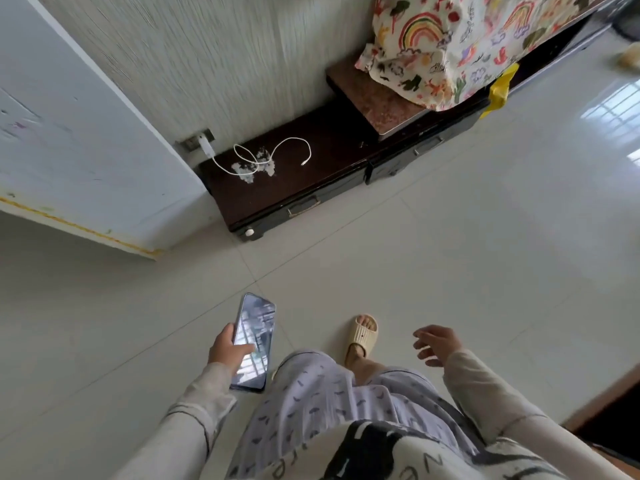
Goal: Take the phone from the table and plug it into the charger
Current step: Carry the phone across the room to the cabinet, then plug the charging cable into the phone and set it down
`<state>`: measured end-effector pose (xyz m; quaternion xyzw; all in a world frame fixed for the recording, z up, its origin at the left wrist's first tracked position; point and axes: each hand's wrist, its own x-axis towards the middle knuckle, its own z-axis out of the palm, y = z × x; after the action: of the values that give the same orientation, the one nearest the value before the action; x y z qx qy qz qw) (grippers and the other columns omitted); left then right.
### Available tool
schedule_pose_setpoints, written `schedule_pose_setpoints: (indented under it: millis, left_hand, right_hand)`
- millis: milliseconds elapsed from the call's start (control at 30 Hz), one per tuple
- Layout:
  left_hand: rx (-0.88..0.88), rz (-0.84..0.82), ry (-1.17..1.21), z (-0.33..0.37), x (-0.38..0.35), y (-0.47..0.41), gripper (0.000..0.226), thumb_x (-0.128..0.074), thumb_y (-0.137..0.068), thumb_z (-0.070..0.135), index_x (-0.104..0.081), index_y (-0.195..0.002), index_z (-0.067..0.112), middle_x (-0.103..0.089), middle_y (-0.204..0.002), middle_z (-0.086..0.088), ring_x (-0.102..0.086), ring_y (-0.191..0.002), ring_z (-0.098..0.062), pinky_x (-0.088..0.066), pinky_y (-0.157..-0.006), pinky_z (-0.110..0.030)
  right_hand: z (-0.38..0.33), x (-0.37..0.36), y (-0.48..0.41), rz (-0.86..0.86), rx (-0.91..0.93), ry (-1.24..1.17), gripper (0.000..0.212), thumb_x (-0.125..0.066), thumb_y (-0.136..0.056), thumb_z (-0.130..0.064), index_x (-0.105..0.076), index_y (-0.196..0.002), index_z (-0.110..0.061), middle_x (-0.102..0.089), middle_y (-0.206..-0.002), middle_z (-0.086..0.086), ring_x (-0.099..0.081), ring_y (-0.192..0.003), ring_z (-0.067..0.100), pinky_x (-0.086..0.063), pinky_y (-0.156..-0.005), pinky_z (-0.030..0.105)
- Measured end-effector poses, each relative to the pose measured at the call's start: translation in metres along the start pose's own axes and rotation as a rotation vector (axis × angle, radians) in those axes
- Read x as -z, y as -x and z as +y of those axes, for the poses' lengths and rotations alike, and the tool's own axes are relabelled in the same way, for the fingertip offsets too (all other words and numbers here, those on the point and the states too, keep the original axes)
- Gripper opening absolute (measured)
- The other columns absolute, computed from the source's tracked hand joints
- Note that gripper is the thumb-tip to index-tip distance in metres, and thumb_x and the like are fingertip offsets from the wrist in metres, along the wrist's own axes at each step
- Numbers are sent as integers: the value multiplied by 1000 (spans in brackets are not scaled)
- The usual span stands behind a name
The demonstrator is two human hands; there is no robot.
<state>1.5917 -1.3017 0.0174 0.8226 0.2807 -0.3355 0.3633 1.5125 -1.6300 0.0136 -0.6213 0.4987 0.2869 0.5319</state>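
Observation:
My left hand [227, 348] grips a dark phone [254, 341] by its left edge, screen up and reflecting light, low in the view above the floor. My right hand [437, 344] hangs free at the lower right, fingers spread and empty. Far ahead, a white charger plug [205, 145] sits in a wall socket. Its white cable [266, 157] lies looped on the dark low cabinet [329, 157], the free connector end [304, 163] resting to the right of the loops.
A white door or panel [79, 161] stands left of the cabinet. A cloth with rainbow prints [450, 46] covers something on a raised brown slab [374, 98]. Glossy pale floor tiles [450, 254] lie between me and the cabinet. My slippered foot [362, 336] steps forward.

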Motion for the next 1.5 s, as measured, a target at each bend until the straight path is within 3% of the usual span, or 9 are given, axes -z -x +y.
schedule_pose_setpoints:
  millis: [200, 367, 600, 767, 1000, 1100, 1267, 1367, 1500]
  left_hand:
    - [97, 60, 75, 15, -31, 0, 32, -63, -75, -9, -46, -65, 16, -56, -91, -16, -49, -84, -26, -34, -75, -32]
    - [110, 52, 80, 38, -41, -12, 22, -63, -75, -9, -48, -83, 5, -56, -89, -14, -49, -83, -24, -34, -74, -29]
    - [70, 59, 116, 105, -29, -57, 28, -63, -75, -7, -45, -70, 14, -57, -91, -14, -50, -85, -26, -36, -76, -31]
    - [25, 69, 155, 176, -5, -99, 31, -64, -74, -6, -45, -67, 17, -59, -94, -15, -59, -99, -35, -36, -76, -30]
    - [-40, 63, 231, 253, 27, -146, 28, -61, -76, -6, -55, -103, -2, -63, -114, -28, -58, -107, -42, -46, -93, -45]
    - [-8, 56, 261, 266, 34, -159, 34, -60, -77, -6, -55, -110, -1, -63, -115, -25, -58, -107, -40, -45, -89, -38]
    - [72, 17, 256, 268, 34, -173, 21, -61, -78, -2, -47, -91, 7, -58, -96, -14, -54, -87, -29, -37, -74, -30]
    - [132, 27, 270, 263, 27, -184, 19, -60, -78, -2, -45, -87, 7, -59, -94, -16, -56, -88, -33, -39, -74, -33]
    - [233, 49, 307, 258, 11, -215, 23, -62, -78, -2, -50, -98, 2, -62, -113, -25, -57, -105, -41, -44, -91, -44]
  right_hand:
    - [-82, 35, -32, -77, 136, 98, 20, -44, -92, -4, -53, -76, -11, -52, -64, 4, -47, -22, -4, -36, -29, 9]
    - [-116, 42, -56, -105, 154, 118, 12, -43, -92, -3, -54, -90, -8, -53, -65, 4, -48, -23, -4, -39, -33, 11]
    - [-155, 42, -88, -64, 62, 126, 31, -41, -92, 0, -52, -66, -13, -52, -63, 7, -47, -21, -2, -34, -29, 10]
    - [-190, 48, -107, -1, -19, 138, 34, -40, -92, 3, -51, -62, -10, -49, -60, 10, -43, -17, 1, -29, -27, 6]
    - [-245, 43, -127, 40, -67, 185, 33, -42, -91, 1, -50, -61, -9, -47, -59, 11, -40, -15, 3, -28, -26, 9]
    - [-268, 38, -133, 40, -73, 219, 33, -42, -91, 0, -50, -61, -10, -48, -59, 10, -44, -21, 7, -30, -34, 11]
    - [-302, 22, -150, -12, -84, 298, 32, -43, -91, 0, -50, -61, -9, -48, -59, 10, -41, -47, 18, -27, -48, 20]
    - [-318, 10, -169, -52, -105, 394, 28, -43, -91, 0, -51, -65, -9, -48, -59, 9, -42, -46, 18, -28, -47, 19]
    - [-345, -11, -215, -86, -103, 533, 32, -44, -91, 0, -50, -61, -12, -49, -57, 8, -45, -29, 10, -29, -40, 14]
